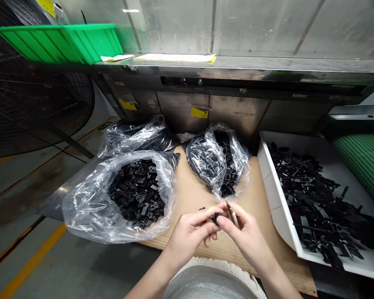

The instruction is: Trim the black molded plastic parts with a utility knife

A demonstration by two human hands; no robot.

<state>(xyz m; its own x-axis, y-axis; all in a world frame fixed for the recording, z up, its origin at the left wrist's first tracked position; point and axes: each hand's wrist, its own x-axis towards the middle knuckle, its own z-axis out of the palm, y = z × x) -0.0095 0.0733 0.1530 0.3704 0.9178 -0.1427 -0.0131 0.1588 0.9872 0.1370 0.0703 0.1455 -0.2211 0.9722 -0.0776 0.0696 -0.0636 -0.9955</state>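
My left hand (191,230) is closed, its fingertips pinching a small black plastic part (216,217) whose shape is mostly covered. My right hand (244,230) meets it over the front of the board, with the thumb against that same part. Between the right fingers sits a slim pointed metal tool (232,215), tip upward; its exact kind does not show. Just beyond the hands stands a clear plastic bag (202,162) of black parts. To the left, a wide-open clear bag (90,207) holds many small black plastic parts (140,193).
On the right, a white tray (272,191) holds a heap of black plastic pieces, beside a green belt (361,153). Another filled bag (137,135) lies behind. A green bin (59,41) and papers (174,57) rest on the metal ledge. Brown board (190,187) covers the worktop.
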